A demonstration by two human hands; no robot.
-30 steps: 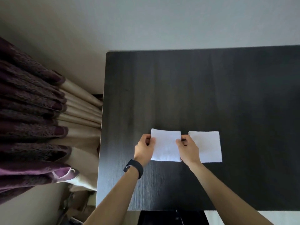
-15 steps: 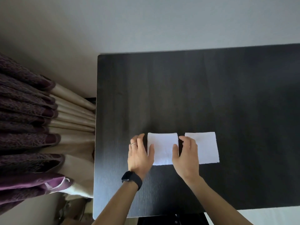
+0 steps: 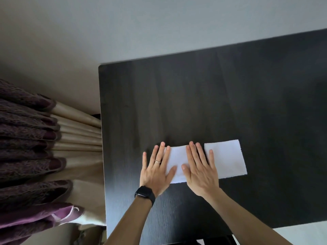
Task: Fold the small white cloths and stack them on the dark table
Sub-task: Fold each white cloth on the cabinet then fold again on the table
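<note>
Both flat, fingers straight, gripping nothing: left hand (image 3: 155, 172) and right hand (image 3: 200, 171) press the folded cloth (image 3: 177, 159) lower centre on the dark table (image 3: 177, 103). Second cloth (image 3: 228, 160) sits just right. Looks limp, light; I'd pinch a corner.

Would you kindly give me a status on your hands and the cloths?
Both flat, fingers straight: left hand and right hand press left cloth. Beside it, right cloth, not yet stacked. Nothing seen blocking on dark table.
</note>
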